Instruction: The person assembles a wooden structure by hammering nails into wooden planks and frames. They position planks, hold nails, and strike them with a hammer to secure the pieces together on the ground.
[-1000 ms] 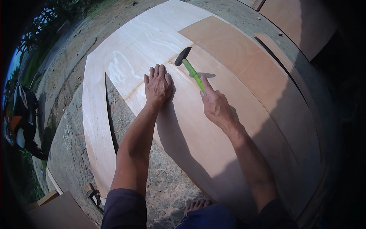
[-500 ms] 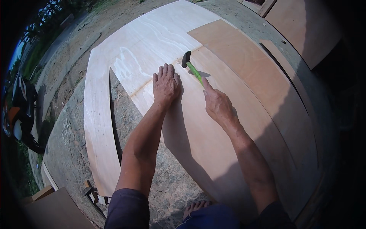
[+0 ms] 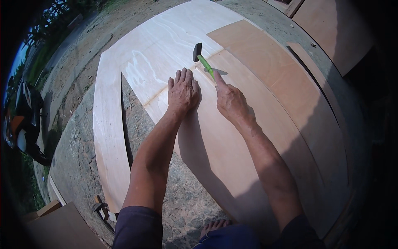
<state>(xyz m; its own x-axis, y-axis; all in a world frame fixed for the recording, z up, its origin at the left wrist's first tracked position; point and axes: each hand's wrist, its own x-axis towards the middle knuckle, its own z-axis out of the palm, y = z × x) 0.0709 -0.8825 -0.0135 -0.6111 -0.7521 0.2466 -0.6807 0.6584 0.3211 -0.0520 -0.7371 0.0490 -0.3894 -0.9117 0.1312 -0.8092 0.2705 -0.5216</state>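
Note:
My right hand [image 3: 233,103] is closed round the green handle of a hammer [image 3: 204,62], index finger laid along it. The dark hammer head is raised over the joint strip [image 3: 163,91], a narrow tan line crossing the pale plywood sheet [image 3: 224,137]; the hammer's shadow falls on the wood to its right. Flat on the plywood, just below that strip, lies my left hand [image 3: 183,93] with fingers stretched forward. Whether a nail stands under the hammer is too small to tell.
A browner plywood piece [image 3: 265,54] lies over the right part of the sheet. Left of a long gap is a pale plywood strip [image 3: 110,124]. A motorcycle [image 3: 27,120] stands at far left on rough ground. Further boards [image 3: 336,33] lie at upper right, with another board [image 3: 64,228] at lower left.
The hammer and my right hand have shifted up and to the left, lifting the head away from the wood. My left hand stays flat in the same place.

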